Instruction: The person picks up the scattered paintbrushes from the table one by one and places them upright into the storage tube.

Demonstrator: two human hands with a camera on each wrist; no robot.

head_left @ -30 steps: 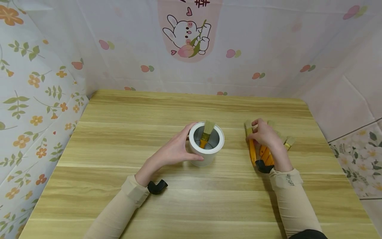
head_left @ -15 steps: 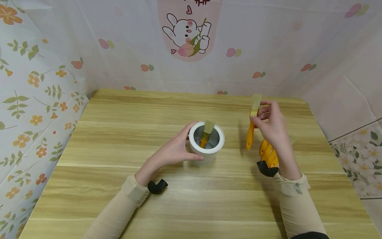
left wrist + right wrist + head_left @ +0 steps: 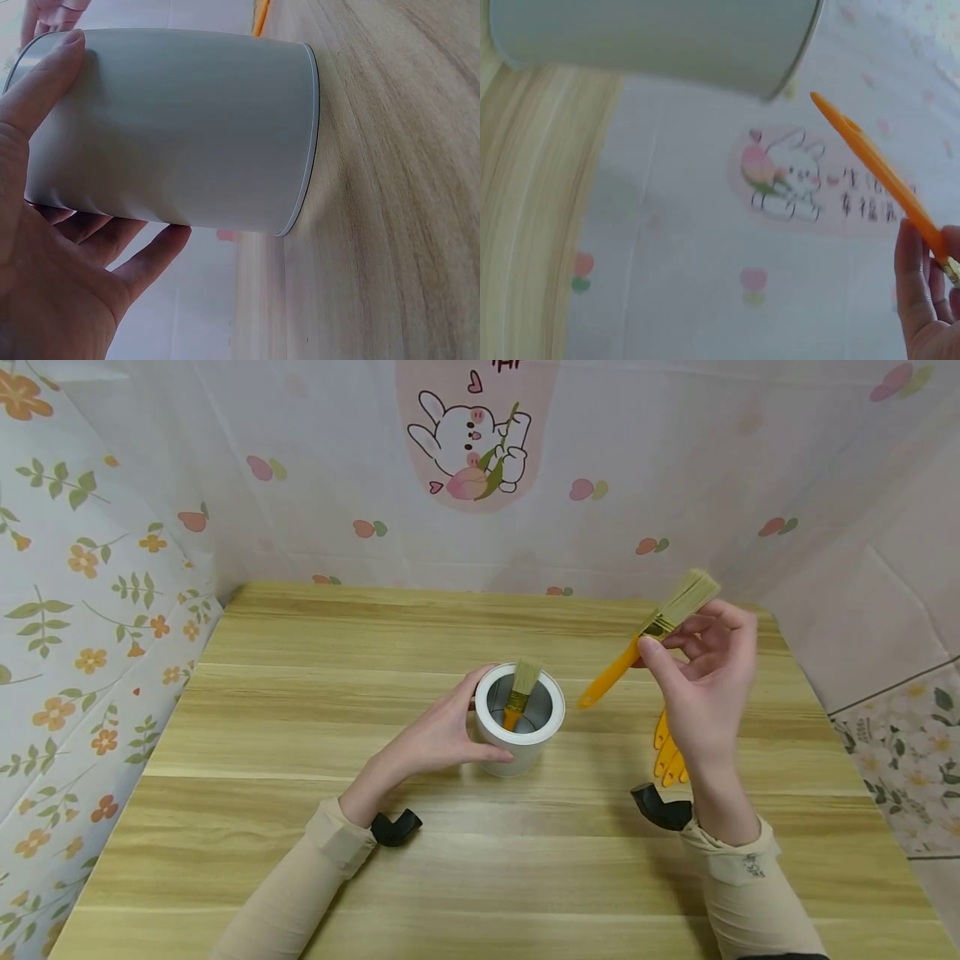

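Note:
A white can [image 3: 512, 758] with an open top stands mid-table, and one paintbrush [image 3: 521, 687] leans inside it, bristles up. My left hand [image 3: 442, 727] curls round the can's left side; the left wrist view shows the thumb on one side of the can wall [image 3: 172, 127] and the fingers on the other. Above the table to the right, my right hand [image 3: 708, 681] pinches a second paintbrush [image 3: 618, 668] near its metal band. Its orange handle slants down and left toward the can, bristles up and right. In the right wrist view, the handle tip [image 3: 832, 109] points toward the can.
Several more orange-handled brushes [image 3: 667, 756] lie on the wooden table [image 3: 337, 643] under my right hand, partly hidden by it. A patterned cloth [image 3: 315, 468] hangs behind the table, with a flowered one [image 3: 90, 610] on the left. Black wrist pieces [image 3: 396, 828] stick out beside both cuffs.
My right hand has picked a brush up from the pile, lifted it, and tilted it so the handle swings toward the can. My left hand and the can stay put.

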